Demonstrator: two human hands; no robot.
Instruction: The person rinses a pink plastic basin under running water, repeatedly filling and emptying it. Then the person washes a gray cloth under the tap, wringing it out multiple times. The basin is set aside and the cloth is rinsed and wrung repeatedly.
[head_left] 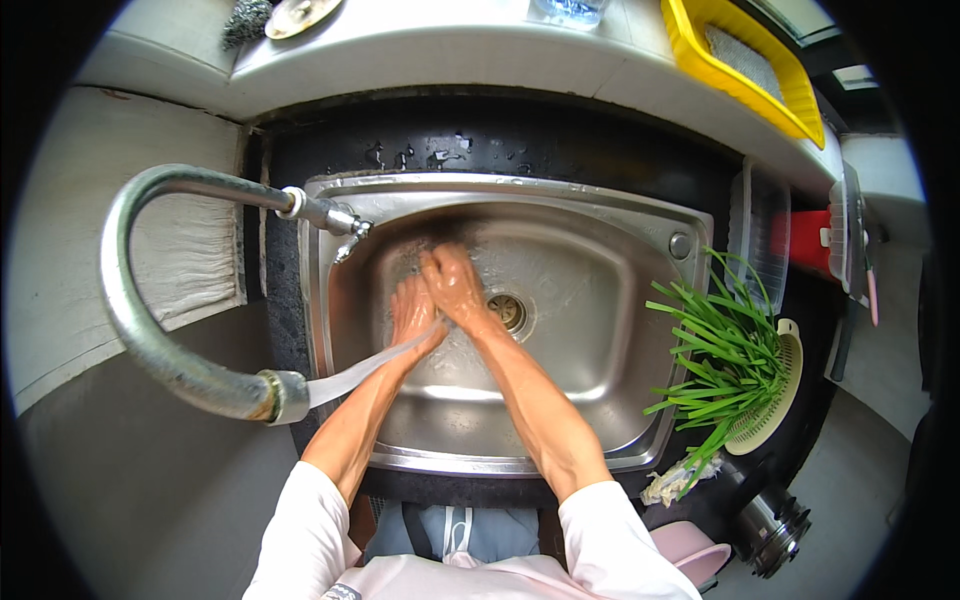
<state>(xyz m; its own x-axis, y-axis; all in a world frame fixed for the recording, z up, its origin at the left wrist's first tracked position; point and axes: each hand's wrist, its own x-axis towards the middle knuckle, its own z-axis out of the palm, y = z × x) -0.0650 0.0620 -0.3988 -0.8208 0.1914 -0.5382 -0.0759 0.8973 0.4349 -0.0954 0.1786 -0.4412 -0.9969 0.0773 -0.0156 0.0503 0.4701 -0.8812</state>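
Both wet hands are in the steel sink (590, 400), left of the drain (507, 313). My left hand (412, 315) has its fingers stretched out toward the far side and holds nothing. Against its right side lies my right hand (453, 283), touching it, with fingers loosely bent and no object in them. A stream of water (375, 362) runs from the mouth of the curved metal faucet (125, 290) onto my left wrist. Where the hands meet, the palms are hidden.
Green chives (720, 365) lie over a pale colander (785, 390) right of the sink. A clear plastic container (758, 235) stands behind them. At the far right is a yellow basket (695, 50). Near the right front are a dark pot (770, 530) and a pink basin (690, 548).
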